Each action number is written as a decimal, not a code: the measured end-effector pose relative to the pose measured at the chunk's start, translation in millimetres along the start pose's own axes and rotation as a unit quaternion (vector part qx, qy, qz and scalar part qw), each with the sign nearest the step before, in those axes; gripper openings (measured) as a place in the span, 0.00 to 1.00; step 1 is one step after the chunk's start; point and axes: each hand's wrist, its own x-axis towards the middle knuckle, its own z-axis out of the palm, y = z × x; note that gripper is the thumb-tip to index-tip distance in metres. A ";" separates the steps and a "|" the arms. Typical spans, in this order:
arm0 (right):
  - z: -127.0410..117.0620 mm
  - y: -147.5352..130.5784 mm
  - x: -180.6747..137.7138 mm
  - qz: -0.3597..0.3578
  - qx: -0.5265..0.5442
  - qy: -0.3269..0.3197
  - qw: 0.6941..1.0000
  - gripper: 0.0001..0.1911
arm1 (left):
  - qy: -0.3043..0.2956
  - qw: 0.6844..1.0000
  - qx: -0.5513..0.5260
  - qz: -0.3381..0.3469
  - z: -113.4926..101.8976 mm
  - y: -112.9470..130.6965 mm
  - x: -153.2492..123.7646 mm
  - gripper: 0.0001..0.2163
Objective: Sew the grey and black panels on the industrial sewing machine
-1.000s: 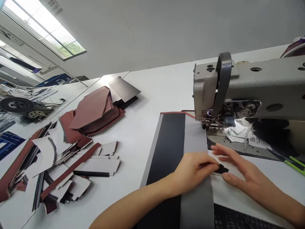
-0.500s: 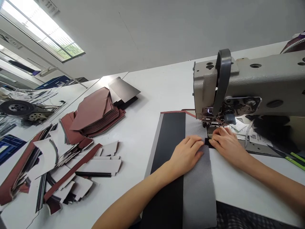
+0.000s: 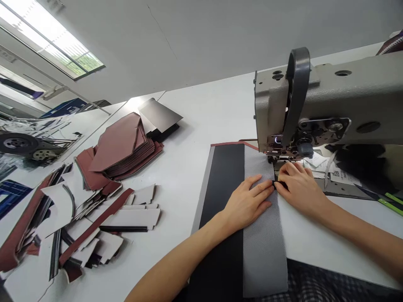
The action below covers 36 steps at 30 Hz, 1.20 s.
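A long panel, with a black band and a grey textured band, lies under the sewing machine head. Its far edge carries a dark red strip. My left hand rests on the grey band, fingers stretched out, fingertips at the panel's right edge. Beside that edge my right hand is closed, thumb and fingers pinching a small black piece; most of the piece is hidden by the fingers. The needle area sits just beyond both hands.
Green-handled scissors and paper labels lie right of the machine bed. On the left are a stack of dark red pieces, grey-black sheets, and scattered white and red cut pieces.
My left fingers have shifted slightly right, to the panel's edge by the black piece. My right fingers have curled more around that piece. The view has tilted a little.
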 end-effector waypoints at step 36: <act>-25.5 74.5 4.9 -0.014 -0.026 0.168 0.985 0.21 | -0.049 0.998 -0.038 -0.002 -2.2 -44.3 34.3 0.19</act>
